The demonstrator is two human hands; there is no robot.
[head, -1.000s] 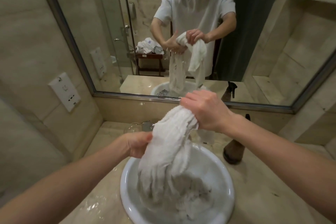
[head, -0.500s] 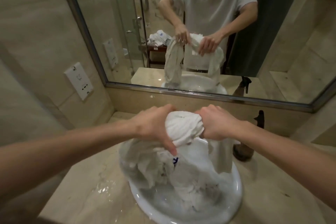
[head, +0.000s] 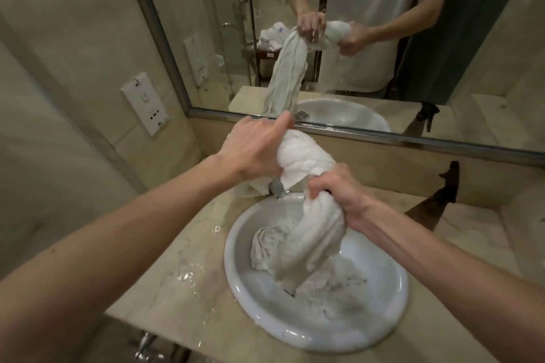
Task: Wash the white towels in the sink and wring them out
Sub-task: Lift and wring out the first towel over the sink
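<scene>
A wet white towel [head: 306,156] is twisted into a thick roll above the round white sink [head: 392,303]. My left hand [head: 256,150] grips its upper end, high and to the left, thumb sticking out. My right hand [head: 339,191] grips the roll lower down, over the sink's back rim. Below my right hand the rest of the towel hangs down into the basin, where more white cloth [head: 333,286] lies bunched on the bottom. The tap [head: 277,188] is mostly hidden behind the towel.
The sink sits in a beige marble counter [head: 182,268] with water splashed on its left part. A dark spray bottle [head: 433,206] stands at the back right. A wall mirror [head: 383,38] runs behind, and a white socket plate [head: 145,104] is on the left wall.
My hands have twisted the towel: the left rose up and back, the right dropped lower over the sink. The loose cloth that hung over the left rim is drawn up into the roll.
</scene>
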